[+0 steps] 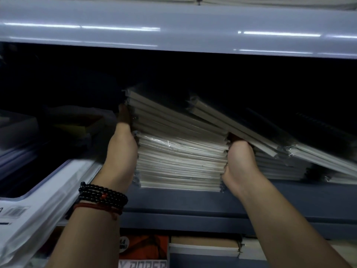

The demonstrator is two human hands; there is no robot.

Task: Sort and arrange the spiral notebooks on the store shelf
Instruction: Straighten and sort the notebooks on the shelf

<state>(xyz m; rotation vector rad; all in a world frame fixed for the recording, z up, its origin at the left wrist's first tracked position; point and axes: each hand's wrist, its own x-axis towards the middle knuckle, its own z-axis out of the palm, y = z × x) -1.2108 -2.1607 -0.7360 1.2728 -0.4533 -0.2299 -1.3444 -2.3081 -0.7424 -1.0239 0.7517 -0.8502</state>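
Only "A4" reads, on a round sticker (123,244) on the orange pack (152,246).
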